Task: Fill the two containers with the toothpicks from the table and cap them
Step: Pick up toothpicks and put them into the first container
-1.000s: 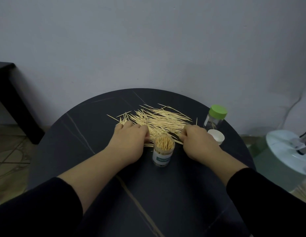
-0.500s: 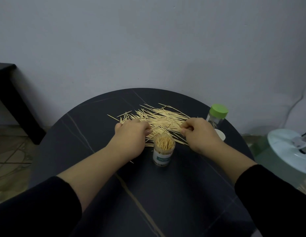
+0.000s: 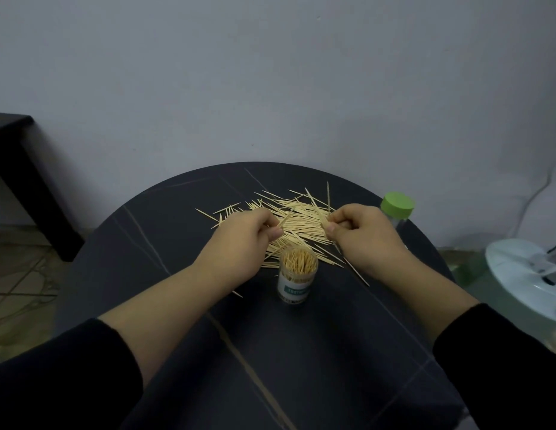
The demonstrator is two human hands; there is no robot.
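A pile of loose toothpicks (image 3: pixel 297 217) lies spread on the round black table (image 3: pixel 165 243). In front of the pile stands an uncapped clear container (image 3: pixel 297 279) with a green label, packed with upright toothpicks. My left hand (image 3: pixel 242 235) pinches a few toothpicks at the pile's left side. My right hand (image 3: pixel 360 234) pinches a few toothpicks at the right side, their tips sticking up. A second clear container with a green cap (image 3: pixel 397 206) stands behind my right hand, mostly hidden by it.
A white fan base (image 3: pixel 525 274) sits on the floor at the right beside the table. A black piece of furniture (image 3: pixel 19 169) stands at the left against the wall. A stray toothpick (image 3: pixel 237 293) lies near my left wrist.
Both hands have lifted from flat on the pile and now pinch toothpicks, raised slightly. The white cap beside the green-capped container is now hidden behind my right hand.
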